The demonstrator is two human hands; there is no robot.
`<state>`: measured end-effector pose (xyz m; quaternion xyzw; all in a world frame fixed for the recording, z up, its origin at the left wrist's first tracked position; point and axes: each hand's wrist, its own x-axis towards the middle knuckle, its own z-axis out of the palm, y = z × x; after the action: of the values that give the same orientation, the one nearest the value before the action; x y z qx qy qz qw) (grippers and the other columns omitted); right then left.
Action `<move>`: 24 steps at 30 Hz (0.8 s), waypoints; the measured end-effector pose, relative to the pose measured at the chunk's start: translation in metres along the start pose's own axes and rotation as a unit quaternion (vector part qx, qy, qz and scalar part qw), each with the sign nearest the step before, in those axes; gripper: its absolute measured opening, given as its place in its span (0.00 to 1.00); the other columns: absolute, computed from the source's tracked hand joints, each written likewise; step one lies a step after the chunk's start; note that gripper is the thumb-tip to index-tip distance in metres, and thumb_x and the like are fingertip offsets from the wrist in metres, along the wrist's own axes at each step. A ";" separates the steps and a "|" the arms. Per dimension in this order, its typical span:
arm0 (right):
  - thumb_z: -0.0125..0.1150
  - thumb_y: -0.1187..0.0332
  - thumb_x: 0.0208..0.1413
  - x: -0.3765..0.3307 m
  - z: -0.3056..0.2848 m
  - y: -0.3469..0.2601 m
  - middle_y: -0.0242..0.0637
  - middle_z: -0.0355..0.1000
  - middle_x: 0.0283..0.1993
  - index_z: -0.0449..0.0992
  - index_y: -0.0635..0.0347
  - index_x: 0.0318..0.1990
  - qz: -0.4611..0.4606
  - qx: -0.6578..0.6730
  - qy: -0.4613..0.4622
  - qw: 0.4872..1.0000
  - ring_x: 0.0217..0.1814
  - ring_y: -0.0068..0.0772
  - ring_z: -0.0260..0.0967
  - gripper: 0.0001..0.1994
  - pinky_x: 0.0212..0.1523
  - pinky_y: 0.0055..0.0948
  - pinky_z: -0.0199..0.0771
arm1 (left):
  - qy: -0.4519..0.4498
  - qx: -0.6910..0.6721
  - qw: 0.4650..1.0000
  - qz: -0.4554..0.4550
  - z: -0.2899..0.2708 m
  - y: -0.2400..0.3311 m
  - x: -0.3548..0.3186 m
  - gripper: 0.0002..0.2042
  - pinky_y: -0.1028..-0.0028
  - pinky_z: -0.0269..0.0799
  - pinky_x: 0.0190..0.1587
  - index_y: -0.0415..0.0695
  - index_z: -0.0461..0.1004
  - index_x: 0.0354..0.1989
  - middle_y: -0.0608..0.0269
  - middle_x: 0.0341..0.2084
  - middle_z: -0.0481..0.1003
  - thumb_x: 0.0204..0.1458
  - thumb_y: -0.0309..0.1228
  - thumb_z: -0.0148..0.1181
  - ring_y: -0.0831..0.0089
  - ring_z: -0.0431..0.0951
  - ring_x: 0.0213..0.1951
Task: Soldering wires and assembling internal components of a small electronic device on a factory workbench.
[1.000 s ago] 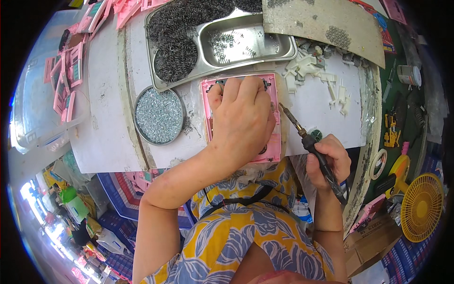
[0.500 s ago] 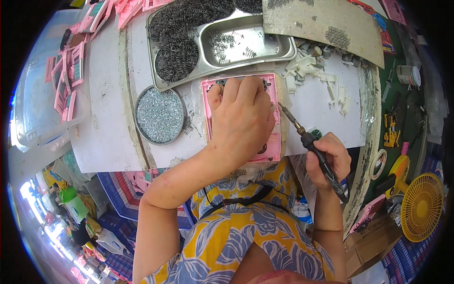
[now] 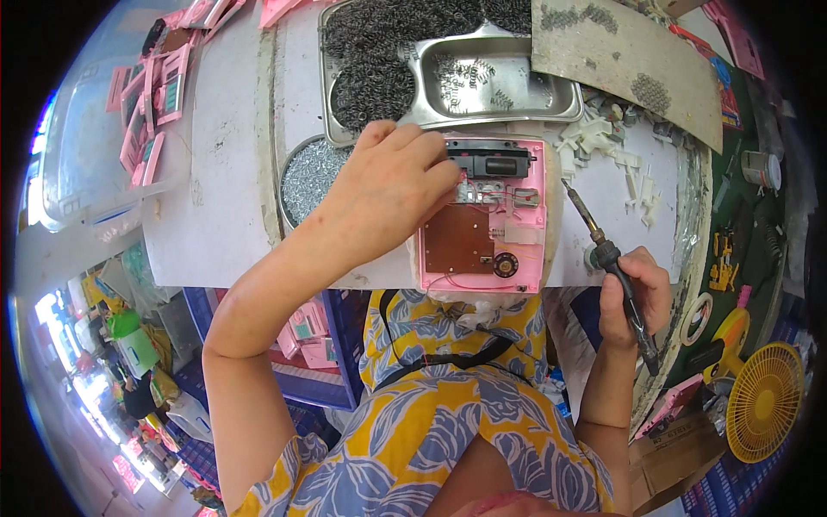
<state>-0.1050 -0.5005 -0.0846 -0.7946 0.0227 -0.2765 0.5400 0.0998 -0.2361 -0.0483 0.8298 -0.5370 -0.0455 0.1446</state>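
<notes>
A pink plastic casing (image 3: 521, 250) lies open on the white table, showing a brown circuit board (image 3: 457, 239), thin wires and a black battery holder (image 3: 491, 160). My left hand (image 3: 392, 194) rests at its upper left corner, fingertips pinched at the wires beside the board. Whether it grips something small I cannot tell. My right hand (image 3: 633, 293) holds a soldering iron (image 3: 607, 258) by its black handle, to the right of the casing. The iron's tip points up and left, clear of the board.
A steel tray (image 3: 482, 82) with small springs and dark metal rings stands behind the casing. A round dish of silvery bits (image 3: 306, 177) sits to the left. White plastic scraps (image 3: 612, 146) lie at right. Pink casings (image 3: 151, 95) are stacked far left. A yellow fan (image 3: 762, 401) stands low right.
My left hand has slid off the casing toward its upper left, uncovering the board. The soldering iron has drawn back to the right, away from the casing.
</notes>
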 end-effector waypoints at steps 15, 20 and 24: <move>0.68 0.76 0.54 0.010 0.005 -0.010 0.36 0.69 0.29 0.74 0.68 0.45 -0.003 0.010 -0.021 1.000 0.28 0.25 0.61 0.13 0.29 0.24 0.59 | -0.023 -0.052 0.996 0.070 -0.005 0.009 0.010 0.06 0.57 0.65 0.59 0.45 0.77 0.29 0.65 0.45 0.73 0.46 0.30 0.69 0.66 0.71 0.53; 0.68 0.77 0.54 0.012 0.012 -0.010 0.36 0.68 0.28 0.74 0.68 0.45 -0.027 0.021 -0.018 0.999 0.27 0.25 0.61 0.13 0.28 0.24 0.59 | 0.011 -0.240 0.969 -0.052 -0.011 0.008 0.009 0.09 0.68 0.75 0.37 0.40 0.74 0.28 0.60 0.36 0.78 0.48 0.25 0.71 0.68 0.79 0.37; 0.68 0.77 0.55 0.013 0.016 -0.008 0.36 0.69 0.30 0.73 0.68 0.47 -0.028 0.034 -0.027 0.999 0.28 0.24 0.60 0.14 0.29 0.23 0.59 | 0.032 -0.541 0.802 -0.252 0.020 0.021 0.000 0.08 0.77 0.77 0.32 0.38 0.73 0.30 0.56 0.33 0.81 0.56 0.22 0.68 0.75 0.82 0.32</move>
<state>-0.0883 -0.4881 -0.0764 -0.7830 -0.0232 -0.2707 0.5596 0.0771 -0.2478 -0.0613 0.7238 -0.1927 -0.3368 0.5705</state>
